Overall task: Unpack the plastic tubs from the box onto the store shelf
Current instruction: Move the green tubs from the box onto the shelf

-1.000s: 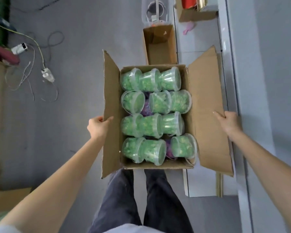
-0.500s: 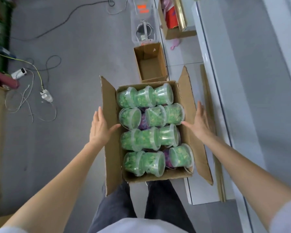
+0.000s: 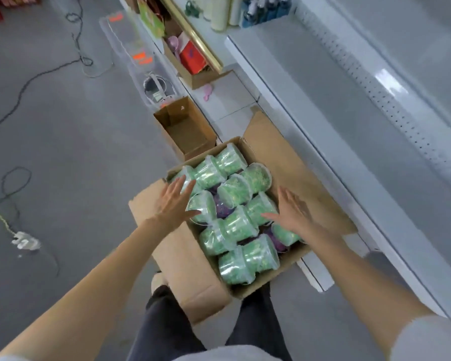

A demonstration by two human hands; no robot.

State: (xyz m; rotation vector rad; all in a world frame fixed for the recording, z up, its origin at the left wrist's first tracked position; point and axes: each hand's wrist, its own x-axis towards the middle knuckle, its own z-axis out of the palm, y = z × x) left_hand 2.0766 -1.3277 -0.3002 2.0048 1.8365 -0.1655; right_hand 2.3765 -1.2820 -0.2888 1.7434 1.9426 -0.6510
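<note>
Grey concrete floor (image 3: 71,142) fills the far side of the scene, with a dark cable (image 3: 24,87) looping across it. On that floor, in front of the person's legs, sits the open cardboard box (image 3: 261,285), its flaps folded outward. Clear plastic tubs (image 3: 235,225) with green contents lie on their sides inside the box, packed in rows and filling it; some purple shows between them. Above the box's left edge hovers the left hand (image 3: 173,201), palm down, fingers spread wide and holding nothing, its fingertips over the nearest tubs. Above the box's right part hovers the right hand (image 3: 293,211), also flat with fingers spread and empty. To the right of the box runs the white store shelf (image 3: 349,105), its near deck bare beside the box. Just beyond the box stands a smaller empty carton (image 3: 185,126), and past that a clear plastic bin (image 3: 151,82). Bottles (image 3: 261,7) stand on the shelf far beyond the box.
</note>
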